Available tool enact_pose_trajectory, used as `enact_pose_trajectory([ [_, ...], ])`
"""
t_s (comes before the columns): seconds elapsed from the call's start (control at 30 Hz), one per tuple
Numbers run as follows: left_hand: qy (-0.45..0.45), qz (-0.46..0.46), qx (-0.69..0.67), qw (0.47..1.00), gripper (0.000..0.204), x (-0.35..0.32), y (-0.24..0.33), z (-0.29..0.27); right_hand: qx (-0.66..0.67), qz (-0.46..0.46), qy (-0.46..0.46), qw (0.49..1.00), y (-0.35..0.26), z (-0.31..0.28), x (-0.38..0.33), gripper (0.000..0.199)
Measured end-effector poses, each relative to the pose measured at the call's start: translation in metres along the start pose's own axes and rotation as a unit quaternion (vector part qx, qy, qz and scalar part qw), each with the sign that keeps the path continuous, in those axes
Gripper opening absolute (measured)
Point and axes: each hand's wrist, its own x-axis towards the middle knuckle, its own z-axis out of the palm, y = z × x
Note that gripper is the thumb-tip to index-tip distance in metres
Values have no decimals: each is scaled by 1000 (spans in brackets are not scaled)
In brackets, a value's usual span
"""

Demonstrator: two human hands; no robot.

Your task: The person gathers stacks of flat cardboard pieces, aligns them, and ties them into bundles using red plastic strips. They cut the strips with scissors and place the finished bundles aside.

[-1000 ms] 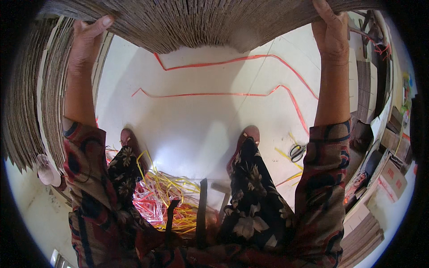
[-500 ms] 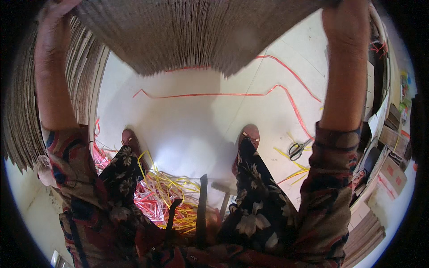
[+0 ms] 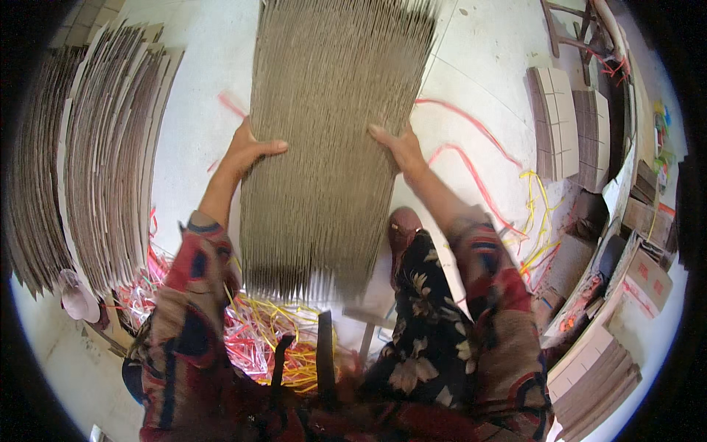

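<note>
A thick stack of brown cardboard sheets (image 3: pixel 328 177), edges up, fills the middle of the view between my arms. My left hand (image 3: pixel 250 149) presses against its left side, with the thumb lying over the top edges. On the opposite side my right hand (image 3: pixel 399 147) grips it the same way, thumb inward. Most of the other fingers are hidden beside the stack. Red plastic strapping (image 3: pixel 471 119) lies on the floor by the right side of the stack and partly passes out of sight beneath it.
Tall rows of cardboard (image 3: pixel 114 155) stand at the left. Tangled red and yellow strapping (image 3: pixel 276 331) is heaped near my legs, beside a small stool (image 3: pixel 368 318). Yellow strips (image 3: pixel 541 202) lie at the right. Tied cardboard bundles (image 3: pixel 554 121) and a wooden frame (image 3: pixel 571 40) stand farther right.
The cardboard stack has come down from the top of the view to between my forearms. Both hands have moved inward with it. The scissors on the floor are no longer visible.
</note>
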Motion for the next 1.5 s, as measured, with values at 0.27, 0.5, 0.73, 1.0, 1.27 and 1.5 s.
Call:
enact_pose_trajectory([
  [0.27, -23, -48, -75, 996, 95, -38, -29, 14, 59, 63, -67, 994, 12, -5, -38, 77],
  [0.5, -8, -83, -164, 983, 87, -78, -24, 18, 123, 84, -56, 987, 31, -5, -76, 83],
  [0.73, -9, -53, -236, 970, 90, -78, -37, 22, -87, 4, 107, 990, 14, -55, -18, 93],
  [1.0, -24, -63, -244, 968, 91, -79, -28, 18, -248, -218, 131, 935, -98, -51, 57, 62],
  [1.27, -20, -48, -223, 973, 93, -77, -31, 17, -540, -370, -76, 752, -76, 41, 5, 71],
  [1.5, 95, -47, -74, 992, 118, -87, -19, 16, -509, -366, -176, 759, -51, 55, -32, 81],
])
